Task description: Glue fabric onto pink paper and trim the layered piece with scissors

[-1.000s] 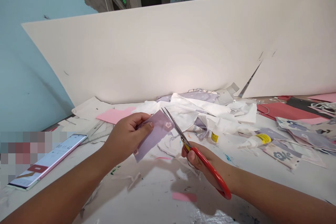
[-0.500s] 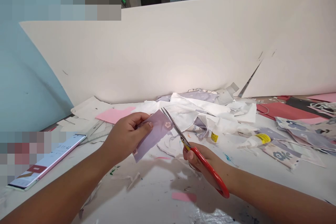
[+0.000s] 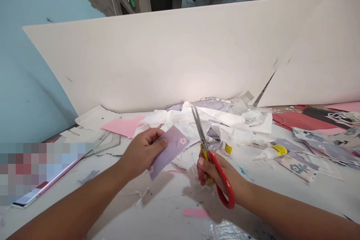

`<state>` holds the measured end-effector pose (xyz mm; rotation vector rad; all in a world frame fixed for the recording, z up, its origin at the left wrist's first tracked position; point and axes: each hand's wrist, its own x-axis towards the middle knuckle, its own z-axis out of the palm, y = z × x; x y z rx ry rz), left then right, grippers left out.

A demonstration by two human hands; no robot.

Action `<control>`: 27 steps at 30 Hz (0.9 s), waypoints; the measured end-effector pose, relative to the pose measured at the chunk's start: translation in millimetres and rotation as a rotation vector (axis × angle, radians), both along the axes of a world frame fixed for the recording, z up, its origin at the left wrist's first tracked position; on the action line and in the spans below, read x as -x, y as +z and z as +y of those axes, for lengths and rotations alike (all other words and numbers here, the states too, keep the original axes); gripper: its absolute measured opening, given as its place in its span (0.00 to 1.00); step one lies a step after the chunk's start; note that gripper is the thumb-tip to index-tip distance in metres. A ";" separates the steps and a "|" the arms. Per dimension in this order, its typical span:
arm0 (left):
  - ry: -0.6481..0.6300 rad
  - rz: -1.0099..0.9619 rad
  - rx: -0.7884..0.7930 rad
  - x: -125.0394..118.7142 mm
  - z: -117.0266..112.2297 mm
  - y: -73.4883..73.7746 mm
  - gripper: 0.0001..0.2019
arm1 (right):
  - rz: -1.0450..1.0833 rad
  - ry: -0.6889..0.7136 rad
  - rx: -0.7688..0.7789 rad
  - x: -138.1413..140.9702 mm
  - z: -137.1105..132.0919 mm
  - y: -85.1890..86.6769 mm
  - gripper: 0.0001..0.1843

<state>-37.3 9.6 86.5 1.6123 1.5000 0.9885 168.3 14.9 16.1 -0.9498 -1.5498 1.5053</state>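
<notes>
Between thumb and fingers, my left hand [image 3: 147,148] pinches a small lilac piece of fabric [image 3: 170,152] with pale flower prints, held above the table. Red-handled scissors [image 3: 223,180] are in my right hand [image 3: 212,167], their blades pointing up and away from me. The blades look closed or nearly so. They stand to the right of the fabric, apart from it. Below the hands, a pink strip [image 3: 196,213] lies on the white tabletop [image 3: 165,219].
Crumpled white scraps [image 3: 225,116] pile up at the back before a white board [image 3: 168,60]. To the right lie a glue bottle [image 3: 271,152], patterned fabric pieces [image 3: 299,167] and red sheets [image 3: 305,120]. A phone [image 3: 53,180], a set square [image 3: 107,140] and pink paper [image 3: 123,125] lie left.
The scissors have swung more upright and away from the fabric's edge. My left hand, still holding the fabric, sits slightly lower and further right in view.
</notes>
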 end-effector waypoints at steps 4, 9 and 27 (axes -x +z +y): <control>-0.129 -0.009 0.138 -6.8 3.7 -32.1 0.10 | 0.187 -0.073 0.047 4.7 5.3 0.6 0.17; -0.196 -0.066 0.193 -7.8 5.2 -46.8 0.09 | 0.165 -0.163 0.143 5.0 6.9 1.3 0.16; -0.045 -0.569 0.258 -23.3 2.9 -68.4 0.12 | 0.136 -0.042 0.038 1.9 2.9 -2.2 0.13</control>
